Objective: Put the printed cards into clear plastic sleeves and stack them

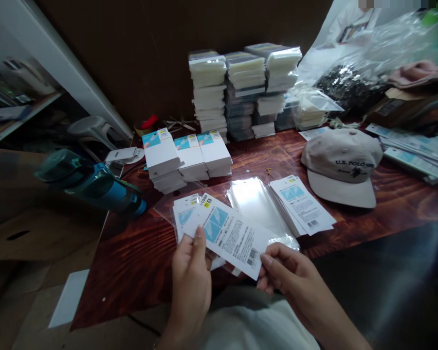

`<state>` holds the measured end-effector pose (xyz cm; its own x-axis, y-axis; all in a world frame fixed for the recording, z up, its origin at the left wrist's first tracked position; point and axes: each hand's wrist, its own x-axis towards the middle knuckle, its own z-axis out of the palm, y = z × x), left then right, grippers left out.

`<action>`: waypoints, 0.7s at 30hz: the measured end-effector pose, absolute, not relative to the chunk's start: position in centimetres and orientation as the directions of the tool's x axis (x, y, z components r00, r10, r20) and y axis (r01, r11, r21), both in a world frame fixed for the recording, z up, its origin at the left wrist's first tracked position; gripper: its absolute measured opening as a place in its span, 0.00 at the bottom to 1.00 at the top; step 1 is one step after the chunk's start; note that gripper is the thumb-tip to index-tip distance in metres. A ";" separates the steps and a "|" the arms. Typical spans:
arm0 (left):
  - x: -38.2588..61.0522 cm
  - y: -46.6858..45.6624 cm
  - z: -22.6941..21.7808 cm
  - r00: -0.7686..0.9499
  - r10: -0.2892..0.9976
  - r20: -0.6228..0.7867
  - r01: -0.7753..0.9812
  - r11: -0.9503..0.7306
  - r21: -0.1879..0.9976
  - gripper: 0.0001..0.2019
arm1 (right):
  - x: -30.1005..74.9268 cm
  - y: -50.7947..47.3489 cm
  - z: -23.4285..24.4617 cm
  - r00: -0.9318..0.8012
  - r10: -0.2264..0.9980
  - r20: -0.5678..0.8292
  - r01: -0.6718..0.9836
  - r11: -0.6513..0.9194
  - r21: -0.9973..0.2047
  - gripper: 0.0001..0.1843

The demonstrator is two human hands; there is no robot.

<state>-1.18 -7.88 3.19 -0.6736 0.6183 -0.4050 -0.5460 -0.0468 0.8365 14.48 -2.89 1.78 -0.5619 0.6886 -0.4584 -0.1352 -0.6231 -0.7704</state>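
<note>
My left hand [191, 272] and my right hand [284, 274] together hold a white printed card [229, 236] with a blue square and a barcode, over the near edge of the wooden table [138, 262]. The left thumb presses its upper left edge; the right fingers pinch its lower right corner by the barcode. Under the card, at the left hand, lies a small stack of similar cards [184, 214]. Just beyond are clear plastic sleeves [255, 204] and another fanned pile of cards [301, 204].
Three stacks of white cards [186, 158] stand mid-table, with tall piles of bagged sleeves [243, 92] at the back. A beige cap [341, 165] lies at the right, a blue water bottle [91, 182] at the left edge. Plastic bags and boxes [368, 78] crowd the back right.
</note>
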 end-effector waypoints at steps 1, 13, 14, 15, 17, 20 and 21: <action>-0.8 -8.0 3.1 -0.655 0.643 -0.396 -0.533 -0.023 0.846 0.16 | 14.3 -3.0 1.9 -0.549 0.695 -0.464 -0.139 -0.623 -0.770 0.13; 1.3 -9.6 1.9 -0.549 0.789 -0.277 -0.059 0.293 0.954 0.19 | 13.2 -3.1 2.1 -0.408 0.741 -0.533 -0.160 -0.633 -0.757 0.16; 1.2 -9.5 1.7 -0.549 0.787 -0.281 -0.054 0.302 0.952 0.19 | 13.2 -3.1 2.1 -0.410 0.738 -0.536 -0.156 -0.636 -0.756 0.16; 1.1 -9.5 1.6 -0.547 0.787 -0.286 -0.059 0.304 0.951 0.18 | 13.2 -3.1 2.1 -0.415 0.733 -0.539 -0.153 -0.640 -0.753 0.15; 0.9 -9.4 1.6 -0.543 0.787 -0.292 -0.095 0.288 0.953 0.17 | 13.1 -3.1 2.1 -0.430 0.715 -0.551 -0.159 -0.660 -0.734 0.15; 0.6 -9.2 1.9 -0.555 0.777 -0.296 -0.151 0.256 0.955 0.17 | 12.9 -3.1 2.2 -0.473 0.673 -0.568 -0.201 -0.711 -0.674 0.16; 0.6 -9.1 2.0 -0.565 0.769 -0.300 -0.159 0.255 0.954 0.17 | 12.9 -3.1 2.3 -0.493 0.655 -0.573 -0.216 -0.729 -0.649 0.15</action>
<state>0.59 -9.15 2.02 -0.5652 0.7686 -0.2997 -0.1587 0.2552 0.9538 12.86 -3.11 2.29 -0.4926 0.6554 -0.5725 -0.2156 -0.7293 -0.6493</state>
